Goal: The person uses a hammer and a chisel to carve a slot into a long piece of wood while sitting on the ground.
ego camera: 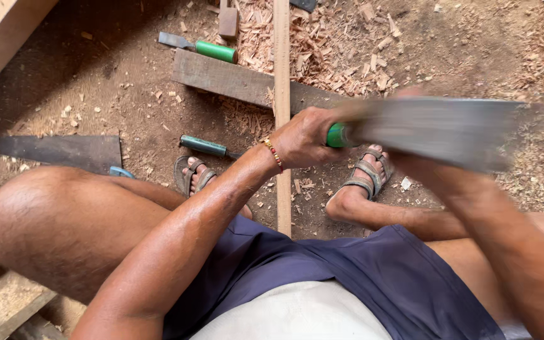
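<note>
Head cam: left hand clenching the green-handled saw above the long strip, strip uncut, right hand's grip unclear.

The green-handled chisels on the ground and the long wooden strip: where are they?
Upper chisel point(215, 51), head view, on its green handle.
Lower chisel point(203, 146), head view, on its dark green handle.
Long wooden strip point(282, 63), head view, on its upper stretch.
</note>
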